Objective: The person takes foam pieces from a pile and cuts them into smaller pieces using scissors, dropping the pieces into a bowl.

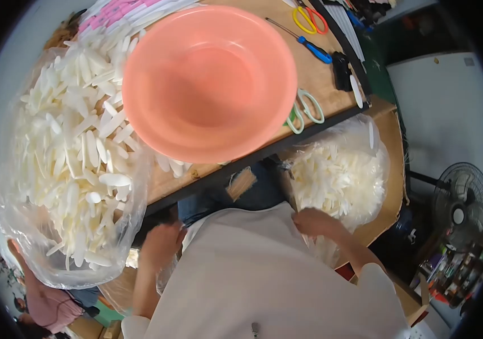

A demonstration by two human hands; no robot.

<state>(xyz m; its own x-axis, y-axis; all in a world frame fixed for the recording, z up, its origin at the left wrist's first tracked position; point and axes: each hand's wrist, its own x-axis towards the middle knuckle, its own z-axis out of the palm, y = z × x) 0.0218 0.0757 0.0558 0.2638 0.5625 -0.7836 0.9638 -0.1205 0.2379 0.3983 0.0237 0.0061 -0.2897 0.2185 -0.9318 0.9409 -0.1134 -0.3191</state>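
Left hand and right hand are touching light-grey cloth shirt near round pink plastic basin; fingers curling, cannot tell if pinching.

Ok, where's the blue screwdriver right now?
Head view, upper right: the screwdriver lies on the table between the salmon-pink basin and the black object.

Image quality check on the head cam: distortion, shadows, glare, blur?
Head view: black vignette rounds the corners, wide-angle bend towards the edges; soft shadow inside the pink basin, pale sheen on its far wall; glints along the clear bag at left; fine detail soft on both hands, motion or focus, can't tell.
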